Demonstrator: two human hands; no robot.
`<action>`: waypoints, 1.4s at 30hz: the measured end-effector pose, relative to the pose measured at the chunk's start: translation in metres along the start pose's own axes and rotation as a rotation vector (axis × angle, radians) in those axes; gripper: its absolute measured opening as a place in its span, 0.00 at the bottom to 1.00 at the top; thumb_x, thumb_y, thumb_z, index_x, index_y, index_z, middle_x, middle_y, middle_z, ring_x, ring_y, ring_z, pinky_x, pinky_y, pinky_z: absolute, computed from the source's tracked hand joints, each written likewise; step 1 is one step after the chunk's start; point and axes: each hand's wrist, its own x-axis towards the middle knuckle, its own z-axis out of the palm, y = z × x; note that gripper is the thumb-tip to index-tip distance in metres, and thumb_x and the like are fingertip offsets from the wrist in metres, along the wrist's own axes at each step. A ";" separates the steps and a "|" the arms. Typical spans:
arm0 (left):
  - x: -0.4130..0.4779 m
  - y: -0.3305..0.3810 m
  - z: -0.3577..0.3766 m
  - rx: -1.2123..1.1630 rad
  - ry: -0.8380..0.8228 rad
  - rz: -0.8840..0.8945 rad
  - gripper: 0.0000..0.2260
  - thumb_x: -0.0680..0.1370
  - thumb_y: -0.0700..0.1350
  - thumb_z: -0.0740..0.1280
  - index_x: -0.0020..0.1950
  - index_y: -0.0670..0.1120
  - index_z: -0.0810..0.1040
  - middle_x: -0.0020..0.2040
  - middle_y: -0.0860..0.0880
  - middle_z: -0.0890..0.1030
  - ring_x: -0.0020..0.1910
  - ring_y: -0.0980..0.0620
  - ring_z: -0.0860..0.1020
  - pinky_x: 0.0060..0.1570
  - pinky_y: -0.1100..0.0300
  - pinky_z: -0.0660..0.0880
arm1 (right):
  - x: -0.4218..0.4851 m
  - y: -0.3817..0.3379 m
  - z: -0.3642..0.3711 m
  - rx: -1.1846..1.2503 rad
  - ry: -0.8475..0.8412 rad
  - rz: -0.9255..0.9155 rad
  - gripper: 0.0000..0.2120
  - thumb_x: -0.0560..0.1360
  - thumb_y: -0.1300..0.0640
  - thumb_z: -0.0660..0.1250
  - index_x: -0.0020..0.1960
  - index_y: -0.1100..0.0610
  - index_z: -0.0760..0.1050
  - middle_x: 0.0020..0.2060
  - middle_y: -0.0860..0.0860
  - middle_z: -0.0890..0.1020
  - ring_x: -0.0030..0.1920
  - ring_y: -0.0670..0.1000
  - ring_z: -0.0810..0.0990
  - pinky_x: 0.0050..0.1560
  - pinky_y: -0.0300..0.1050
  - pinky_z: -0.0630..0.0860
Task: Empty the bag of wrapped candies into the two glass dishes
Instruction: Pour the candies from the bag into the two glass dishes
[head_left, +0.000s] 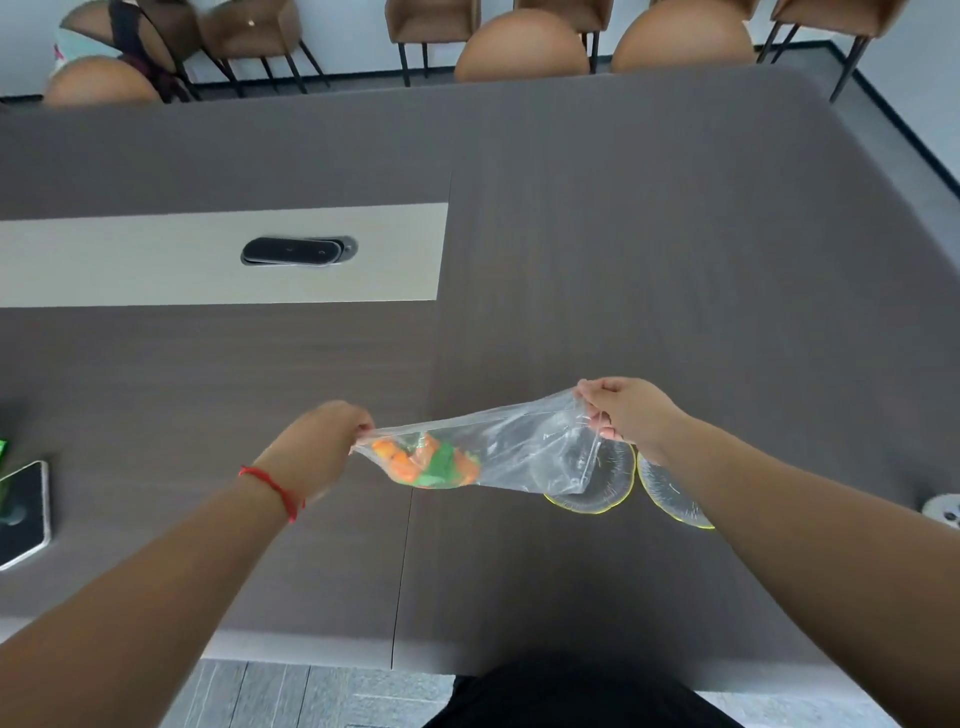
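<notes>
Both your bare arms reach forward. Your left hand (322, 441) is fisted, knuckles up; your right hand (626, 413) pinches closed, its fingertips seemingly curled under.

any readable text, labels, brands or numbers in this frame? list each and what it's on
None readable.
Candies in the clear bag: orange and green wrappers, any print too blurred to read.
Phone at the left table edge: dark screen, no text visible.
Black device in the table's pale inset: no legible marking.
Glass dishes: plain, yellow-rimmed, no label.
</notes>
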 end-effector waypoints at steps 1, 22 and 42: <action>0.004 0.004 -0.004 -0.013 -0.037 -0.005 0.16 0.70 0.28 0.60 0.49 0.44 0.80 0.44 0.47 0.76 0.43 0.46 0.78 0.40 0.62 0.67 | 0.002 0.004 -0.003 0.041 0.018 0.028 0.10 0.80 0.55 0.63 0.52 0.60 0.79 0.33 0.50 0.74 0.30 0.46 0.72 0.31 0.31 0.74; 0.009 0.086 -0.010 -0.487 0.467 -0.221 0.08 0.78 0.36 0.54 0.42 0.41 0.71 0.44 0.45 0.75 0.39 0.48 0.71 0.33 0.60 0.67 | 0.008 0.053 -0.027 0.345 0.112 0.144 0.06 0.76 0.56 0.69 0.51 0.55 0.82 0.34 0.49 0.77 0.28 0.41 0.77 0.41 0.39 0.76; 0.008 0.107 -0.016 -0.661 0.538 -0.264 0.08 0.79 0.38 0.56 0.44 0.44 0.73 0.43 0.52 0.74 0.44 0.50 0.71 0.37 0.69 0.65 | 0.004 0.068 -0.029 0.425 0.145 0.167 0.03 0.77 0.58 0.68 0.48 0.56 0.79 0.38 0.52 0.83 0.46 0.50 0.84 0.51 0.45 0.77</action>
